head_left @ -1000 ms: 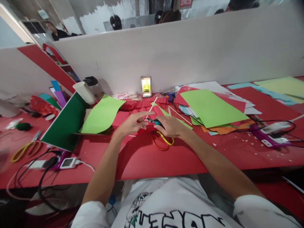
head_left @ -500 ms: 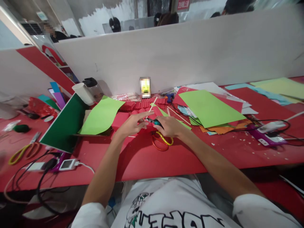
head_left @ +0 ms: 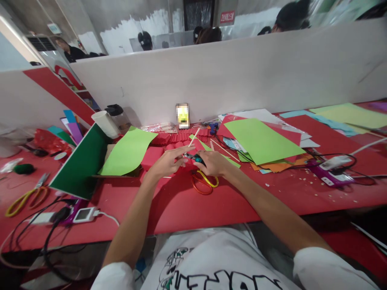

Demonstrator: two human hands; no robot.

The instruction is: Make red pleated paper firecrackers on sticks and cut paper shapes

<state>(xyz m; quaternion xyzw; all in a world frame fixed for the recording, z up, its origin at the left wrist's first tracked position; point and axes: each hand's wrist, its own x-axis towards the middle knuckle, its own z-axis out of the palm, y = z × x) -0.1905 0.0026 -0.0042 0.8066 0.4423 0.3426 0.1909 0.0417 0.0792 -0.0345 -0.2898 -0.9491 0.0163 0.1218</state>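
My right hand [head_left: 214, 162] grips a small teal-handled tool [head_left: 197, 158], its tip pointing left over folded red paper [head_left: 152, 155]. My left hand [head_left: 168, 162] lies flat on that red paper with fingers spread, fingertips touching the tool's tip. Just under my right hand lie scissors [head_left: 204, 183] with yellow and orange handles. A thin wooden stick [head_left: 194, 137] slants up behind my hands.
A lime green sheet [head_left: 128, 150] and a dark green board [head_left: 79, 163] lie to the left, a stack of coloured sheets [head_left: 260, 139] to the right. A phone [head_left: 182, 115] leans on the white divider [head_left: 272, 72]. Another pair of scissors [head_left: 26, 195], chargers and cables [head_left: 81, 213] sit near the front left edge.
My hands stay in the same spot on the red paper; the view has tilted up slightly, so everything sits a little lower in the frame.
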